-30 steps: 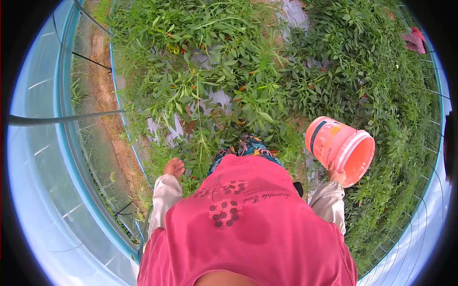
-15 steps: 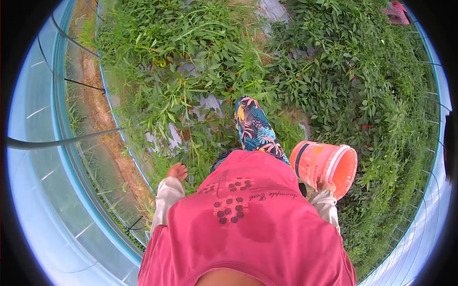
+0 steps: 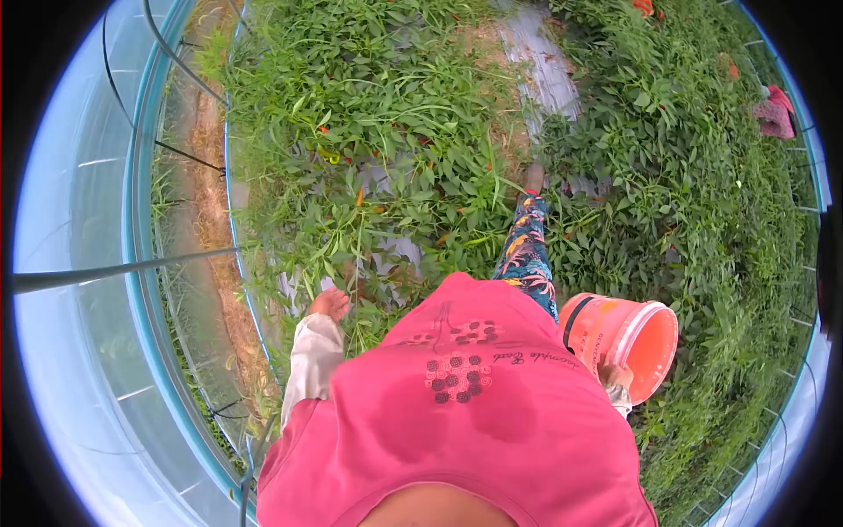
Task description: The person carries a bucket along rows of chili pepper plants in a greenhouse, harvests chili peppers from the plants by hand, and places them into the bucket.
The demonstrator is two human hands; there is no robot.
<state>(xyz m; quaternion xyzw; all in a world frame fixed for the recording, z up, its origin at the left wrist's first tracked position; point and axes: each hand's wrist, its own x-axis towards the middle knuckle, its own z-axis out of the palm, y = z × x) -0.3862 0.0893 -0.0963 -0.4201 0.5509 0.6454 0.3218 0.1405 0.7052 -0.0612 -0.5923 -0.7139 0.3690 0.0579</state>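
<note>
My left hand (image 3: 331,304) hangs low over the leaves of the pepper plants (image 3: 386,237), fingers loosely apart and nothing visible in it. On the other side, my right hand (image 3: 618,376) grips an orange-pink plastic bucket (image 3: 590,327) close to its rim; whether it holds the rim or a handle I cannot tell. The bucket lies tilted on its side against my hip, its mouth facing right. What is visible of its inside shows only the pink wall. One leg in patterned trousers (image 3: 525,255) is stretched forward between the rows.
Dense pepper plants with some red and orange peppers stand ahead and to the right. A strip of grey plastic sheet (image 3: 544,79) runs between rows. Along the left are a dirt edge (image 3: 209,184) and a clear tunnel wall (image 3: 97,211). Pink cloth (image 3: 774,114) shows among plants at far right.
My leg has stepped forward and my body has moved ahead. The bucket has swung slightly right and down in view, still in my right hand. My left hand stays low beside the plants.
</note>
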